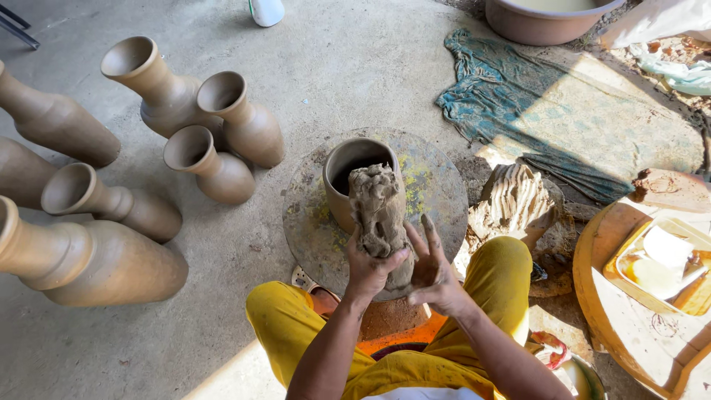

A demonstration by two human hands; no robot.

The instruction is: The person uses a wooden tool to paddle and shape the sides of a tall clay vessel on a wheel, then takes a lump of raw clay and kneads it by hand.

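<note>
Okay, quick pass.
Left hand: left hand [368, 265] wraps the lower part of a long roll of wet clay [380, 215], fingers curled around it, thumb across the front; closed on the clay.
Right hand: right hand [432, 270] lies flat against the right side of the same roll, fingers spread and straight, palm pressing; touching, not clenched.
Clay roll: held upright, slightly tilted, rough lumpy top; its upper end sits in front of the mouth of the small pot [354, 178].
Small pot: unfired, brown, open mouth, stands on the round potter's wheel [429, 185], towards its left-centre.
Wheel: flat disc, stained with yellowish patches, directly in front of the person's knees.
Legs: yellow trousers [503, 281], knees either side of the wheel.
Left of wheel: cluster of unfired clay vases [222, 141] with flared necks on the concrete floor [333, 59]; some upright, larger ones [89, 259] lying on their sides.
Right of wheel: ridged lump of clay [515, 200], just beside the wheel.
Beyond it: teal patterned cloth [563, 111] spread on the floor.
Top edge: brown basin [541, 22], partly cut off.
Far right: round wooden board [629, 326] carrying a yellow tray [626, 259].
</note>
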